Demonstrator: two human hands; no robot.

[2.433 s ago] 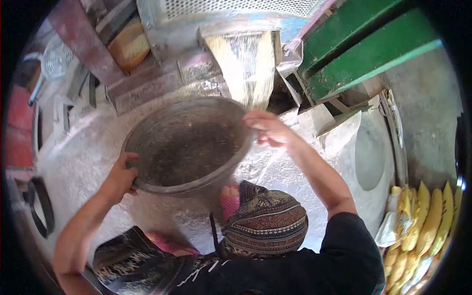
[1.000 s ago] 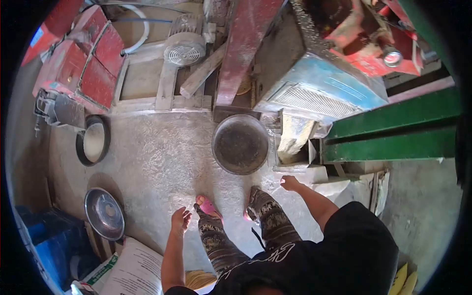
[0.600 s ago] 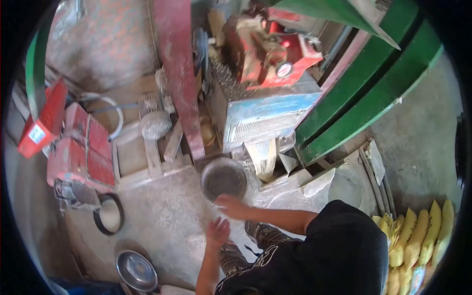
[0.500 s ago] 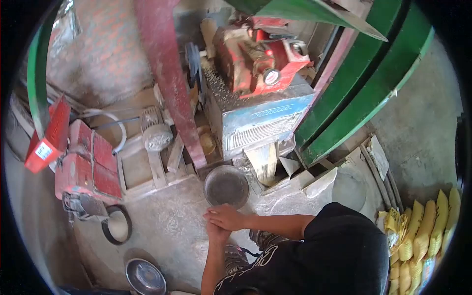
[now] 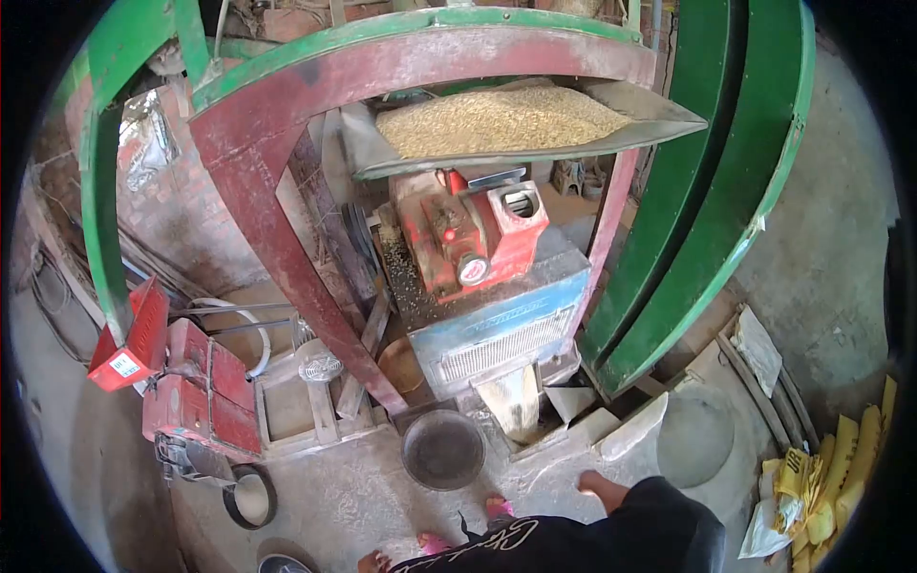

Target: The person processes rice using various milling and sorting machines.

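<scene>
Fingers of the right hand [image 5: 596, 484] hang empty near the basin [image 5: 442, 450]

Only readable bit was "80" on a yellow sack [image 5: 795, 466]. The blue machine panel [image 5: 506, 325] had lettering and the red flap [image 5: 145, 323] a white sticker [image 5: 124, 364] (both too blurry to read).

Right hand [image 5: 592, 480] near dark basin [image 5: 442, 449] on floor under chute [image 5: 516, 401]; grain [image 5: 497, 119] heaped in hopper [image 5: 664, 122] above

bright daylight | soft shadows | strong fisheye bend | black vignette corners | sharp
</scene>
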